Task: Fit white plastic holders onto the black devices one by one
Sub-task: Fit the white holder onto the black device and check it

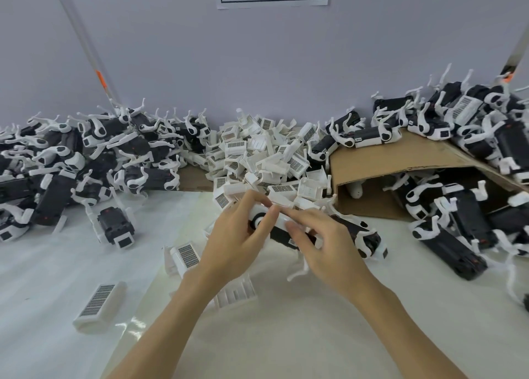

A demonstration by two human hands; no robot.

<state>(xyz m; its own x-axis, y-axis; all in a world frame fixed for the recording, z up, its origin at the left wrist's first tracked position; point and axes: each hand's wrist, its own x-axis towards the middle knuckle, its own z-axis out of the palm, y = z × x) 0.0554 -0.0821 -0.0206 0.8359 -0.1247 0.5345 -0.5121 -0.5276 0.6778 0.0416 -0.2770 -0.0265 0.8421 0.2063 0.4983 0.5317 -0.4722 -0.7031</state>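
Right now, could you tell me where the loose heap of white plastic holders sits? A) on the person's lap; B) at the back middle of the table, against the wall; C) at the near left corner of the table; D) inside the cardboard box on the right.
B: the heap of white holders lies against the wall, between the two piles of black devices, left of the cardboard box.

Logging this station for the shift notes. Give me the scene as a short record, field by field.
work in hand: black device with a white holder on top
left hand: grips the device's left end
right hand: fingers curled over the holder and device
holder stock: loose holder pile behind the hands
left side: heap of devices
right side: more devices by a cardboard box
strays: lone holder near left
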